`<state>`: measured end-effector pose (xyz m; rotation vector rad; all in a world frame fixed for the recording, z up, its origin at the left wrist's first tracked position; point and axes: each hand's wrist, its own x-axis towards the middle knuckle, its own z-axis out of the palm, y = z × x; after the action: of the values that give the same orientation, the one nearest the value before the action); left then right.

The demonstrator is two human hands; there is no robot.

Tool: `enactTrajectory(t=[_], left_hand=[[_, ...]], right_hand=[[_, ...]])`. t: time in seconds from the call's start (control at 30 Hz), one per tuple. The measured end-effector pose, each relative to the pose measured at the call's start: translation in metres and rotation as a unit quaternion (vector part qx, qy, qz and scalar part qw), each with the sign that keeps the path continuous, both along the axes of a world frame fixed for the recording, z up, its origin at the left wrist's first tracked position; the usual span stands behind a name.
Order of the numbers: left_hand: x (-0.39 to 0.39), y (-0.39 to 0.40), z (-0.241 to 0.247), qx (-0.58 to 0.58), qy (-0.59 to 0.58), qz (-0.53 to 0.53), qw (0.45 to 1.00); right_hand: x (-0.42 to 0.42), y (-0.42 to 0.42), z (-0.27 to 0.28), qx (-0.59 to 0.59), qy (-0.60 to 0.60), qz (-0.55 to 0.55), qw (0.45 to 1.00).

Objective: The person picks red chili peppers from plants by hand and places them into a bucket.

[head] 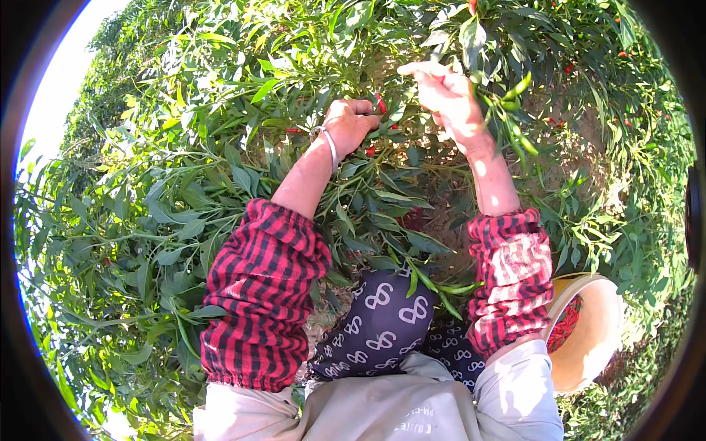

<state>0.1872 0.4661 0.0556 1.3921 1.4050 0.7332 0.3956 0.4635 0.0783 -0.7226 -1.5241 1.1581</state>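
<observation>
My left hand point(349, 125), with a pale bangle point(332, 149) at the wrist, reaches into a chili pepper plant point(353, 190). Its thumb and forefinger are closed at a red chili pepper point(381, 103). Below that hand another red chili point(370, 150) shows among the leaves. My right hand point(449, 102) is raised to the right, its forefinger stretched leftward and the other fingers partly curled. Whether anything lies in its palm is hidden. Several green chili peppers point(515, 129) hang just right of its wrist.
A whitish bucket point(593, 336) with red chilies point(565, 325) inside stands tilted by my right elbow. Green chilies point(441, 288) on a branch hang over my patterned trouser leg point(375, 331). Dense pepper foliage point(165, 220) crowds the left, and bare soil point(579, 143) shows at right.
</observation>
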Motion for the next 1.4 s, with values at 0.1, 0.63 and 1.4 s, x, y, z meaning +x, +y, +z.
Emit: enactTrajectory(t=[0.1,0.63,1.4], left_hand=[[0.002,0.003,0.0,0.053,0.061,-0.037,0.996],[-0.011,-0.011,0.059,-0.099,-0.123,-0.043,0.987],[-0.018,-0.009,0.066,0.025,-0.026,0.025,0.999]], right_hand=[[-0.03,0.009,-0.023,0.428,-0.315,-0.18,0.828],[-0.016,-0.069,0.01,-0.322,0.14,-0.092,0.932],[-0.009,-0.077,-0.041,-0.398,0.425,0.078,0.809]])
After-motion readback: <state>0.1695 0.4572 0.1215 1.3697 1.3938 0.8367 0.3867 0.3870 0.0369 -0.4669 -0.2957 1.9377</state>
